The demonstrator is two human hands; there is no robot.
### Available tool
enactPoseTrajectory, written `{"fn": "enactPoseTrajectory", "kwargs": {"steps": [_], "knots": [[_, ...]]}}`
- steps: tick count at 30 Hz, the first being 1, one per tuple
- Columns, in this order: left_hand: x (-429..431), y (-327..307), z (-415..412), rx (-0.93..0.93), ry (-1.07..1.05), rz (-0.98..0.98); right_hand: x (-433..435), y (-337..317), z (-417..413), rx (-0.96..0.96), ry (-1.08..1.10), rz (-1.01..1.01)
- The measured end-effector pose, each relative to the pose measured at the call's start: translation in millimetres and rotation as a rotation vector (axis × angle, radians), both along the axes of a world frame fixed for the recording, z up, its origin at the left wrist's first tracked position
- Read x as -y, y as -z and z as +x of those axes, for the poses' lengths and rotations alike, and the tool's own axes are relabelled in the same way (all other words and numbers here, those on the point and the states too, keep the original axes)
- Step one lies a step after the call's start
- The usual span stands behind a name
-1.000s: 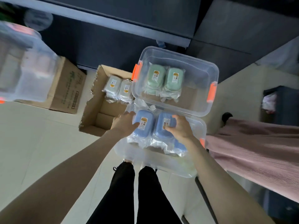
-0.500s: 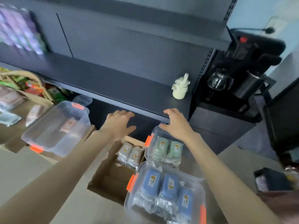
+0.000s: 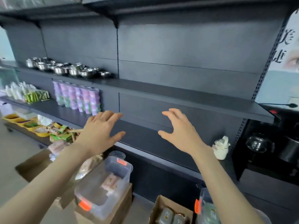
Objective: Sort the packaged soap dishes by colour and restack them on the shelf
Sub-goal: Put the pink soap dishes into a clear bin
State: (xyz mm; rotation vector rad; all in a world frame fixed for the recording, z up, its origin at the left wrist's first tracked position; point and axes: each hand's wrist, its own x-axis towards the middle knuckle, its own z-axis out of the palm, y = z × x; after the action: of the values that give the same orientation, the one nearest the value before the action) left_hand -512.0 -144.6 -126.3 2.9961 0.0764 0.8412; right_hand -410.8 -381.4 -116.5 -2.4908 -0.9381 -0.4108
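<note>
Two hands up, left hand (image 3: 100,131) and right hand (image 3: 179,131), fingers spread loose, holding nothing, just in front of the dark shelf (image 3: 145,138). Two wrapped soap dishes (image 3: 166,215) sit in one cardboard box (image 3: 159,206) well below the right hand. One clear bin (image 3: 103,191) sits below the left.

The upper shelf (image 3: 178,94) carries steel bowls (image 3: 69,69) at the left of the frame. The lower shelf (image 3: 144,139) carries stacked purple cups (image 3: 77,99) at left and a white figurine (image 3: 220,147) at right.
</note>
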Motion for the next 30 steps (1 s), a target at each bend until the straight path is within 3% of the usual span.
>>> {"fn": "enactPoseTrajectory", "kwargs": {"steps": [5, 12, 30], "knots": [[-82, -11, -24, -0.029, -0.033, 0.021, -96, -9, -14, 0.003, -0.022, -0.032], [-193, -24, 6, -0.025, -0.066, 0.025, -208, -17, 23, 0.026, -0.035, -0.04], [-517, 37, 78, -0.189, -0.278, -0.158, -574, 46, 137, -0.097, -0.236, -0.112]]}}
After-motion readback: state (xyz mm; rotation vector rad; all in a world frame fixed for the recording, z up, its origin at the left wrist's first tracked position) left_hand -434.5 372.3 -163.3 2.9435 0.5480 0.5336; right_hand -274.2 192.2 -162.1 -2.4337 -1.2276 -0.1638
